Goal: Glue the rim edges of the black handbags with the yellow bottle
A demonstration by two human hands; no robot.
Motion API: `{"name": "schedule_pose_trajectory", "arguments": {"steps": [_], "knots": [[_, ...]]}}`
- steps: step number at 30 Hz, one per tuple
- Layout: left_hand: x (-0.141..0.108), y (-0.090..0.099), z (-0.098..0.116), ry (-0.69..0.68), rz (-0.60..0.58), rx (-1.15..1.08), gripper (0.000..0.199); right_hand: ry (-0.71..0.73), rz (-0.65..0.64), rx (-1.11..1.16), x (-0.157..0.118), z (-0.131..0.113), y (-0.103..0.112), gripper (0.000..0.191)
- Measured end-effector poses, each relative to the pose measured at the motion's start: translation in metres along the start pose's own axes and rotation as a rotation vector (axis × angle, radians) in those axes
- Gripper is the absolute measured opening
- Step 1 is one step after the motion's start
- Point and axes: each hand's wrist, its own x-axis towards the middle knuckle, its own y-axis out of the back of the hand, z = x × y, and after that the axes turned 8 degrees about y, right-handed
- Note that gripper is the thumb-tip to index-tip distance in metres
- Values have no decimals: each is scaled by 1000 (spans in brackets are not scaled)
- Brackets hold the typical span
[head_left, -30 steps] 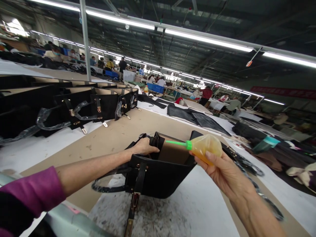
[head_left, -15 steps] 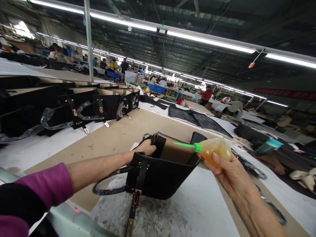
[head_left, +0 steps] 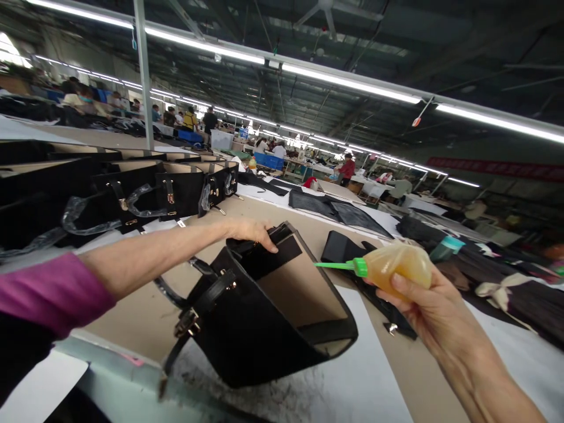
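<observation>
A black handbag (head_left: pixel 264 317) with a beige lining tilts over the near part of the table, its open top turned up and to the right. My left hand (head_left: pixel 251 232) is closed on the bag's far rim, thumb over the edge. In my right hand (head_left: pixel 414 291) is a soft bottle (head_left: pixel 399 267) of amber liquid. Its thin green nozzle (head_left: pixel 337 265) points left, near the bag's opening and apart from my left hand. Gold-coloured buckles and wrapped handles hang at the bag's left side.
Several black handbags (head_left: pixel 176 188) stand in rows at the left. Flat black pieces (head_left: pixel 335 211) lie further back on the table. A teal-topped container (head_left: pixel 447 248) and dark cloth are at the right. A metal post (head_left: pixel 143 76) rises at the left. People work in the distance.
The bag has tipped over to the right, showing more of its lining. My left hand has risen slightly with its rim. The bottle has shifted a little to the right in my right hand.
</observation>
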Motion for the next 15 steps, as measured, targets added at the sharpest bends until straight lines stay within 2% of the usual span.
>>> {"name": "schedule_pose_trajectory", "arguments": {"steps": [2,4,8,12,15], "knots": [[-4,12,18,45,-111,203,30,30,13,-23,-6,-5,4,65],[-3,14,31,78,-183,377,31,60,15,-37,-13,-5,5,63],[6,0,43,123,-221,628,30,98,-20,-47,-21,5,4,56],[18,-14,45,146,-234,620,27,154,-39,-75,-23,14,1,54],[28,-20,44,59,-131,444,27,186,-24,-143,-22,17,0,58]]}}
